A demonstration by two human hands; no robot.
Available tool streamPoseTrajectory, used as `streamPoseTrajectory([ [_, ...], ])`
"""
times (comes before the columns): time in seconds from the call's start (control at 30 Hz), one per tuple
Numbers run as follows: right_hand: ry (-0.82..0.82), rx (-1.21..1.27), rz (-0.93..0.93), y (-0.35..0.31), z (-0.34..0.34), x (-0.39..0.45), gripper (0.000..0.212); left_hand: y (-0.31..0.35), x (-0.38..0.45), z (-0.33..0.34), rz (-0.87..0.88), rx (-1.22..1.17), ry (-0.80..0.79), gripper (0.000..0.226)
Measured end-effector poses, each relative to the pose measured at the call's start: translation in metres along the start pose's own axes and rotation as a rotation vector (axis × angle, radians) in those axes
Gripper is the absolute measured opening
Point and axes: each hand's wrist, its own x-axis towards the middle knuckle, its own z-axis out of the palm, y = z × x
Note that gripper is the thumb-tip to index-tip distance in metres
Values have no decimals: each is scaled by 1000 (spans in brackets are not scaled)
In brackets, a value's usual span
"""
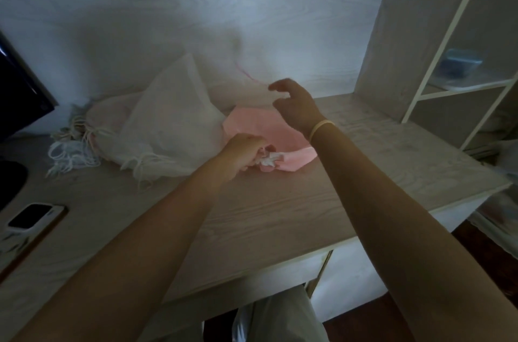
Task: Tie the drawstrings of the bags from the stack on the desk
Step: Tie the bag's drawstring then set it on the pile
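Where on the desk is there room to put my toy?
Bare wood lies in front of the pink bag, between the two arms, and right of it toward the shelf unit. The left is crowded: white bags and a phone.

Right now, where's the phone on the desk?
In the head view the phone lies at the desk's near left edge, left of the left forearm, with the white bags farther back and a dark monitor behind it.
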Motion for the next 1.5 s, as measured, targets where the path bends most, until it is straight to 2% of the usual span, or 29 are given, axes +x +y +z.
streamPoseTrajectory([
  [0.1,-118,-96,0,11,-1,-10,32,-6,9,-7,-44,-205,-15,27],
  [0.23,-297,-122,5,21,3,-26,15,-3,15,-9,-68,-328,-46,23],
  [0.37,-165,-200,-34,26,12,-32,10,-2,17,-9,-79,-340,-53,27],
  [0.47,-127,-219,1,34,10,-31,6,-4,17,-7,-60,-281,22,23],
  [0.67,-185,-200,53,41,1,-32,3,-4,19,-4,98,48,238,23],
  [0.8,-178,0,19,32,7,-34,22,-1,17,1,254,266,286,17],
  [0.87,-191,-6,-2,31,12,-35,27,-1,16,0,308,259,296,15],
  [1.0,-139,-134,-28,29,17,-37,23,-5,15,-2,339,271,294,15],
  [1.13,-126,-216,-19,24,17,-39,20,-8,12,-2,280,225,353,10],
  [1.2,-84,-239,-35,25,18,-39,17,-7,11,-4,211,141,412,16],
  [1.33,-36,-273,-88,31,18,-39,10,-8,10,-10,151,-52,319,11],
  [1.5,-34,-280,-101,31,22,-38,9,-5,7,-8,232,256,247,20],
])
